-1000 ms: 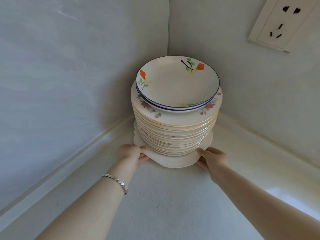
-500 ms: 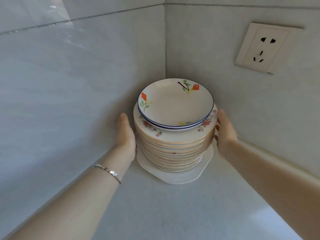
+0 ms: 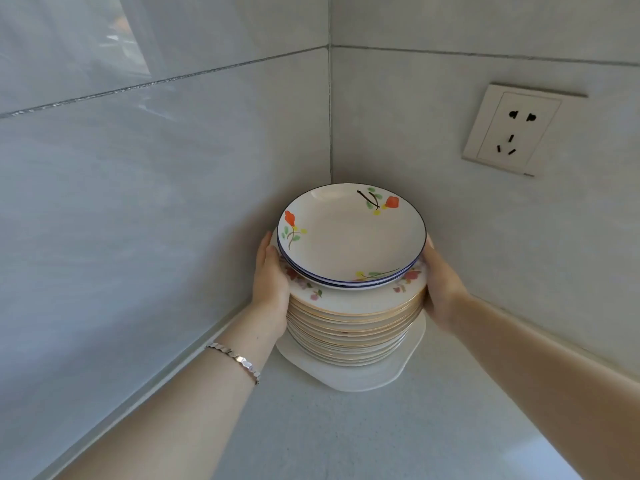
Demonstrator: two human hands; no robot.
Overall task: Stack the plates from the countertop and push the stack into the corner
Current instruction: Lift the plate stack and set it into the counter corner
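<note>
A tall stack of plates (image 3: 353, 323) stands in the corner where two tiled walls meet. Several gold-rimmed floral plates rest on a wide white scalloped plate (image 3: 363, 377). On top sit blue-rimmed bowls with orange flowers (image 3: 349, 237). My left hand (image 3: 272, 275) lies flat against the stack's upper left side, a silver bracelet on its wrist. My right hand (image 3: 441, 282) presses the upper right side, fingers partly hidden behind the plates. Both hands clasp the stack between them.
Grey tiled walls close in on the left (image 3: 138, 202) and at the back right, where a white wall socket (image 3: 510, 128) is mounted. The light countertop (image 3: 346, 438) spreads toward me, with a raised lip along both walls.
My hands rose from the bottom plate's edge to the stack's upper sides. The stack now appears lower in view, with more wall and the socket showing.
</note>
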